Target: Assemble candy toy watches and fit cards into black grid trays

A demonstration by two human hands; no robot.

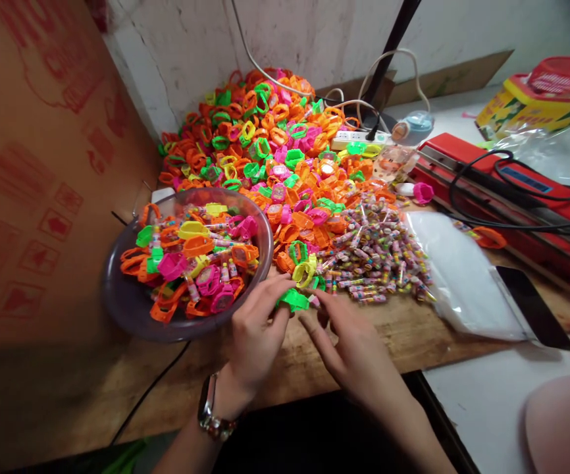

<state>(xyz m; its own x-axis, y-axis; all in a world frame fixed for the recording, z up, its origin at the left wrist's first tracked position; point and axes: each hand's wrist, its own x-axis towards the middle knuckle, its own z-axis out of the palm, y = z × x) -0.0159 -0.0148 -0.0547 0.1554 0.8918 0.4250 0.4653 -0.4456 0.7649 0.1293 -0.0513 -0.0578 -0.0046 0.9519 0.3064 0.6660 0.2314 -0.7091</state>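
Observation:
My left hand (260, 322), with a watch and a beaded bracelet on its wrist, pinches a bright green plastic toy watch (293, 300) just above the table's front part. Close on the right, my right hand (351, 339) has its thumb and forefinger around the end of a small pinkish-white wrapped candy tube (314, 301), which meets the green toy watch; its fingers partly hide it. Beyond my right hand lies a heap of small wrapped candy tubes (378, 253). A yellow toy watch (305, 271) rests just past my fingertips.
A dark translucent bowl (117, 306) of toy watches and candy tubes stands left, beside a large cardboard box (43, 178). A big pile of toy watches (265, 138) reaches the wall. Plastic bags (463, 283), a phone (532, 306) and a red sealing machine (512, 191) lie right.

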